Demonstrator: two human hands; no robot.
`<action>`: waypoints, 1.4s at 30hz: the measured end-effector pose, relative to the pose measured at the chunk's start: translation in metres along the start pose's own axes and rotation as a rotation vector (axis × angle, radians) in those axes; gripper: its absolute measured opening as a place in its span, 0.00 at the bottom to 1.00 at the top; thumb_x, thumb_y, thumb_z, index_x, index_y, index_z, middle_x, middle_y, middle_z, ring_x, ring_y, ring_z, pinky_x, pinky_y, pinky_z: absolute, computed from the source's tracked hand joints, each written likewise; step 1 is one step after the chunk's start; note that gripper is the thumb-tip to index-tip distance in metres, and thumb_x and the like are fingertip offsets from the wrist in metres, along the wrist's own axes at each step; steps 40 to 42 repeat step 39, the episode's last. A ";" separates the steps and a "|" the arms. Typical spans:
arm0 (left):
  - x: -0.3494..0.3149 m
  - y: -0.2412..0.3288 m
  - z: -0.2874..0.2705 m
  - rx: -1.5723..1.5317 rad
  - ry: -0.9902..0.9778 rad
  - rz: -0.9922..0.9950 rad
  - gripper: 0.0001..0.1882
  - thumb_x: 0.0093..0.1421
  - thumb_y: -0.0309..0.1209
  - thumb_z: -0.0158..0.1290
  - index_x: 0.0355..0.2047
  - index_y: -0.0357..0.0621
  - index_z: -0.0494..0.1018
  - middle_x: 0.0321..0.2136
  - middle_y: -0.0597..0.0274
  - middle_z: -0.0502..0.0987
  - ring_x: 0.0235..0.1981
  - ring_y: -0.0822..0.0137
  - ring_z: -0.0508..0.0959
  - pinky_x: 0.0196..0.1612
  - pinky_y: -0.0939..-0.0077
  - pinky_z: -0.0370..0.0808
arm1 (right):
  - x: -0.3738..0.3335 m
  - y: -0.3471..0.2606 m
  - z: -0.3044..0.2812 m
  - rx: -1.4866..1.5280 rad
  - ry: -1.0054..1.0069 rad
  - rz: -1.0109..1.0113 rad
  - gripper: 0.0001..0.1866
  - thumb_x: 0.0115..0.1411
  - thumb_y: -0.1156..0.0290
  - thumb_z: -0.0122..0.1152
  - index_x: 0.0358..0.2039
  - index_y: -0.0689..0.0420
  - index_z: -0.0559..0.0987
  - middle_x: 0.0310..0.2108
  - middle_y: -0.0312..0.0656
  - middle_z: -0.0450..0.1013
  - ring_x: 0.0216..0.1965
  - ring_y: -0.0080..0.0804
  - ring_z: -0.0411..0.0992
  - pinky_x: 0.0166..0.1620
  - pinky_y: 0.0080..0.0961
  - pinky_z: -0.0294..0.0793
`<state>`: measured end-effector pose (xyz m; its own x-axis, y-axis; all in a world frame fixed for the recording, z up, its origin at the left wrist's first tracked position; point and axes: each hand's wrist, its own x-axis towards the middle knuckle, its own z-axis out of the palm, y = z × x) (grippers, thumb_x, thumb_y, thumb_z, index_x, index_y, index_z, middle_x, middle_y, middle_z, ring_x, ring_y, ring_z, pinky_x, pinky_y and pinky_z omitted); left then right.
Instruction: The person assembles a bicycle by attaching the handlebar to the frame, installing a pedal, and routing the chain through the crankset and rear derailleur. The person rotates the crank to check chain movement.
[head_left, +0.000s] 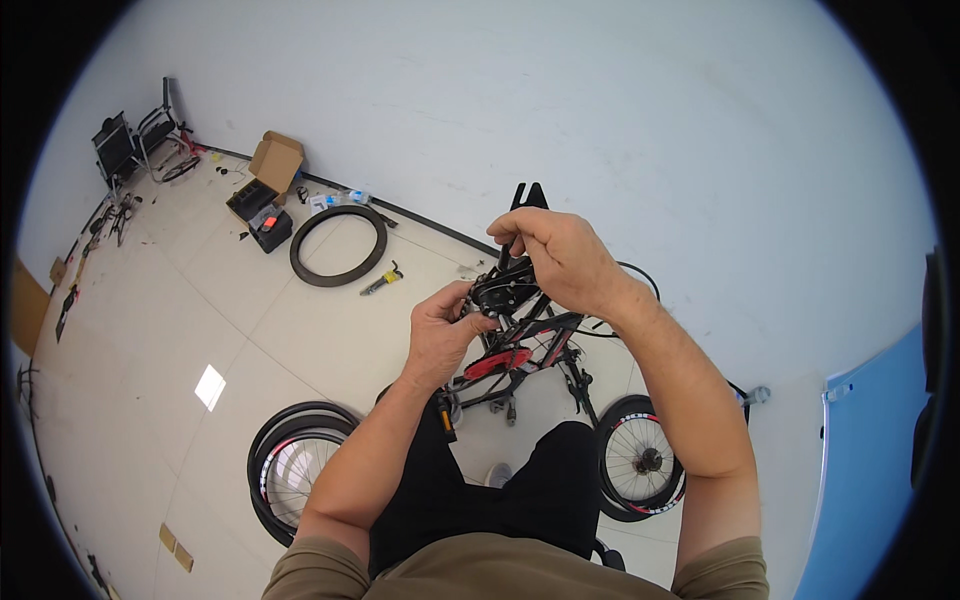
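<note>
A black bicycle frame with red accents (556,343) stands upside down or tilted in front of my legs; which one I cannot tell. My left hand (440,335) has its thumb and fingers closed on the edge of a black bicycle part (507,291) at the top of the frame. Over the same part, my right hand (570,258) is curled with its fingertips pointing down; what lies between them is hidden. A black forked piece (533,196) sticks up behind my right hand. Lower down, a red chain guard (497,363) shows beneath my left hand.
Spoked wheels lie on both sides, a left wheel (298,470) and a right wheel (645,462). Farther off are a loose tyre (304,268), a yellow-and-black tool (382,279), a dark case (270,230) and an open cardboard box (277,162). A white wall (700,130) rises beyond.
</note>
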<state>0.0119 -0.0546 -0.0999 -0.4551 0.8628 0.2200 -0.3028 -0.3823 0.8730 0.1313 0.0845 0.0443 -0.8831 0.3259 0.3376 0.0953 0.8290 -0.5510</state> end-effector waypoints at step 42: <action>-0.002 -0.012 0.016 -0.535 -0.202 -0.316 0.20 0.63 0.44 0.64 0.40 0.37 0.79 0.37 0.48 0.83 0.20 0.76 0.66 0.26 0.79 0.64 | -0.032 0.004 -0.038 0.151 -0.165 0.314 0.09 0.67 0.71 0.61 0.44 0.61 0.79 0.29 0.37 0.76 0.33 0.22 0.69 0.40 0.25 0.71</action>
